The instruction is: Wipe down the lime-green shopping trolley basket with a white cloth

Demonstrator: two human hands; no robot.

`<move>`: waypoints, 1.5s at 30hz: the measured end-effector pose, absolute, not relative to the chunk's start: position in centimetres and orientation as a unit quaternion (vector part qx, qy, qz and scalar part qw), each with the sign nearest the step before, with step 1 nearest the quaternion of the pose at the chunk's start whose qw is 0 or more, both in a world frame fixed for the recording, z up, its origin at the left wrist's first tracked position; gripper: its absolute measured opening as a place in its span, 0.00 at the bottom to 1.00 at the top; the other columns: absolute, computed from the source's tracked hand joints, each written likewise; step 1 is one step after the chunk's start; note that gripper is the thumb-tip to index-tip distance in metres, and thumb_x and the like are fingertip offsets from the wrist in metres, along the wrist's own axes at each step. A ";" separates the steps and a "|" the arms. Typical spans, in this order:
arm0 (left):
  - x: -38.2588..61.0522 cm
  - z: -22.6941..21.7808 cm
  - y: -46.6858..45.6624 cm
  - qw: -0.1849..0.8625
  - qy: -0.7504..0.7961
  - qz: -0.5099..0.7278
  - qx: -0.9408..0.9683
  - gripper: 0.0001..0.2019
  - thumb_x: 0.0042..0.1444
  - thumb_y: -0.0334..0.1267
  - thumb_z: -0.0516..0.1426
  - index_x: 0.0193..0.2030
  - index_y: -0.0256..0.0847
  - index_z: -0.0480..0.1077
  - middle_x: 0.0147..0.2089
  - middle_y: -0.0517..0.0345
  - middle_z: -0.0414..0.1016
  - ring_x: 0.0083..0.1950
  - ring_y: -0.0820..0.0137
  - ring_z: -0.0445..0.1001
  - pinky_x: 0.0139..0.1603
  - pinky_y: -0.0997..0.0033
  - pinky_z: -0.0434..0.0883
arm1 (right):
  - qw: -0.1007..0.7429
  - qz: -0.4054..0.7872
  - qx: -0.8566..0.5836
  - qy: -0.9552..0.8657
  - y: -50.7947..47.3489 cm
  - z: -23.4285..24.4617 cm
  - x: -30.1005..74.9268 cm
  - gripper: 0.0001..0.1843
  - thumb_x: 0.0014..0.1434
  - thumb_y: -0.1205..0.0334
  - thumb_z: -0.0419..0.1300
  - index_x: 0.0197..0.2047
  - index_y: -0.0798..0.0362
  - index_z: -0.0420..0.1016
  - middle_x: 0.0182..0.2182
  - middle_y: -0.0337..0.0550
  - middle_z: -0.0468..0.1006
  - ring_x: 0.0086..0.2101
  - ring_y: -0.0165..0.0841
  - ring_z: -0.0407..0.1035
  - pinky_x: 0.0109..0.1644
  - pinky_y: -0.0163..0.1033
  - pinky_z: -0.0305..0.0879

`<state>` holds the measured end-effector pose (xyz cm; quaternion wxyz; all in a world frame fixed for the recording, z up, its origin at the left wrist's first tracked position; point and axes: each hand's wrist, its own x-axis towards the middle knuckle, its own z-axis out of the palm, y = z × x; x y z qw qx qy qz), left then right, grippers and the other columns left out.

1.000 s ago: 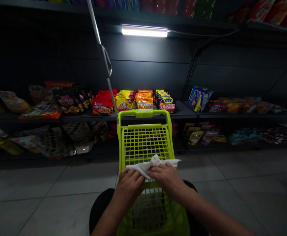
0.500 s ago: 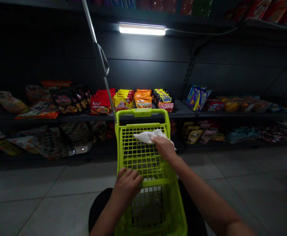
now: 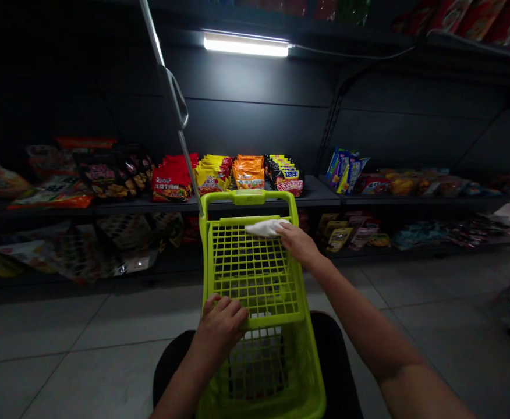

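A lime-green plastic shopping cart (image 3: pixel 257 321) with a grid top panel stands between my knees. My right hand (image 3: pixel 297 241) holds a white cloth (image 3: pixel 264 227) against the far edge of the grid, near the cart's handle (image 3: pixel 250 198). My left hand (image 3: pixel 224 317) is closed over the near left edge of the same panel, its fingertips curled onto the rim. Through the grid, the basket's lower part shows only dimly.
A metal pole (image 3: pixel 167 87) rises from the cart's left side. Ahead, a dark shelf (image 3: pixel 316 189) carries noodle packets (image 3: pixel 248 171) and bagged snacks, with more bags (image 3: pixel 126 233) on the level below. A light tube (image 3: pixel 246 45) glows above the grey tiled floor (image 3: pixel 98 326).
My right hand has moved the cloth a little farther up the grid toward the handle, and the cloth now lies flatter. My left hand keeps its place on the panel edge.
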<state>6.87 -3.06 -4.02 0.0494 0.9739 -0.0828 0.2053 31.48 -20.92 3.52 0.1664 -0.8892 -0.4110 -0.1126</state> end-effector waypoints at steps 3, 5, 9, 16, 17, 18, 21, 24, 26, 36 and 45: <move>7.0 -4.2 -3.0 0.043 -0.079 0.207 0.974 0.09 0.52 0.32 0.66 0.36 0.47 0.71 0.36 0.64 0.75 0.43 0.64 0.70 0.57 0.56 0.56 | 0.122 -0.123 -0.897 -0.406 -19.9 1.4 31.1 0.22 0.68 0.71 0.53 0.62 0.54 0.74 0.63 0.52 0.72 0.61 0.41 0.67 0.67 0.47 0.61; 7.0 -4.4 -3.0 0.041 -0.077 0.202 0.975 0.09 0.52 0.33 0.66 0.37 0.47 0.71 0.37 0.64 0.75 0.44 0.63 0.71 0.58 0.55 0.56 | 0.108 -0.127 -0.896 -0.411 -21.0 -0.3 27.9 0.20 0.69 0.69 0.53 0.61 0.52 0.75 0.62 0.51 0.74 0.58 0.43 0.70 0.63 0.48 0.65; 6.8 -4.6 -3.0 0.037 -0.075 0.199 0.976 0.10 0.51 0.32 0.67 0.37 0.48 0.71 0.37 0.64 0.76 0.43 0.62 0.71 0.59 0.53 0.56 | 0.105 -0.081 -0.882 -0.451 -24.8 -2.0 19.9 0.16 0.66 0.69 0.58 0.54 0.49 0.79 0.54 0.47 0.80 0.50 0.41 0.75 0.52 0.43 0.70; 7.0 -4.6 -3.0 0.044 -0.086 0.207 0.974 0.11 0.51 0.31 0.66 0.36 0.47 0.70 0.37 0.64 0.76 0.43 0.62 0.72 0.58 0.54 0.56 | 0.134 0.035 -0.849 -0.511 -26.1 4.0 22.7 0.14 0.58 0.76 0.61 0.38 0.49 0.83 0.46 0.42 0.79 0.45 0.33 0.72 0.46 0.34 0.65; 7.0 -4.6 -3.0 0.044 -0.086 0.206 0.974 0.11 0.51 0.31 0.66 0.37 0.48 0.70 0.37 0.64 0.76 0.43 0.62 0.72 0.58 0.53 0.56 | 0.112 0.015 -0.851 -0.512 -25.3 5.3 24.6 0.12 0.58 0.75 0.61 0.35 0.50 0.83 0.45 0.44 0.78 0.46 0.35 0.71 0.47 0.35 0.65; 7.1 -4.6 -3.0 0.043 -0.085 0.207 0.974 0.11 0.51 0.31 0.66 0.37 0.48 0.70 0.37 0.65 0.76 0.43 0.62 0.72 0.59 0.53 0.56 | 0.082 -0.009 -0.852 -0.517 -24.3 6.4 26.4 0.10 0.59 0.74 0.62 0.32 0.52 0.83 0.42 0.46 0.78 0.46 0.36 0.70 0.47 0.36 0.64; 7.2 -4.5 -3.1 0.041 -0.084 0.211 0.973 0.12 0.50 0.30 0.66 0.37 0.48 0.70 0.36 0.66 0.76 0.42 0.63 0.71 0.60 0.54 0.55 | 0.016 -0.044 -0.827 -0.560 -20.1 8.4 30.7 0.05 0.60 0.70 0.64 0.35 0.54 0.83 0.39 0.49 0.77 0.45 0.39 0.69 0.47 0.38 0.63; 7.3 -4.3 -3.2 0.040 -0.090 0.226 0.969 0.13 0.48 0.29 0.66 0.36 0.48 0.69 0.35 0.67 0.75 0.41 0.64 0.71 0.60 0.55 0.54 | 0.055 -0.049 -0.821 -0.566 -15.9 7.2 33.0 0.14 0.60 0.72 0.63 0.49 0.52 0.81 0.43 0.48 0.79 0.45 0.38 0.71 0.48 0.38 0.64; 7.3 -4.3 -3.1 0.037 -0.094 0.236 0.967 0.13 0.48 0.29 0.66 0.36 0.48 0.69 0.34 0.67 0.75 0.40 0.65 0.70 0.60 0.56 0.54 | 0.109 -0.059 -0.838 -0.531 -14.3 5.3 33.5 0.17 0.59 0.73 0.62 0.50 0.51 0.81 0.47 0.48 0.78 0.48 0.38 0.71 0.52 0.40 0.64; 7.7 -4.6 -2.4 0.046 -0.094 0.248 0.963 0.10 0.51 0.30 0.64 0.35 0.48 0.68 0.33 0.67 0.75 0.39 0.65 0.70 0.62 0.54 0.54 | -0.007 -0.036 -0.863 -0.504 -17.6 7.0 31.0 0.09 0.58 0.74 0.61 0.33 0.54 0.82 0.34 0.48 0.81 0.42 0.39 0.72 0.47 0.39 0.62; 8.0 -4.3 -2.6 0.040 -0.092 0.258 0.961 0.10 0.52 0.29 0.61 0.35 0.48 0.67 0.32 0.67 0.74 0.38 0.66 0.70 0.63 0.54 0.54 | 0.053 -0.104 -0.882 -0.457 -14.5 3.2 29.8 0.12 0.67 0.69 0.53 0.50 0.53 0.76 0.48 0.51 0.78 0.47 0.38 0.72 0.51 0.40 0.65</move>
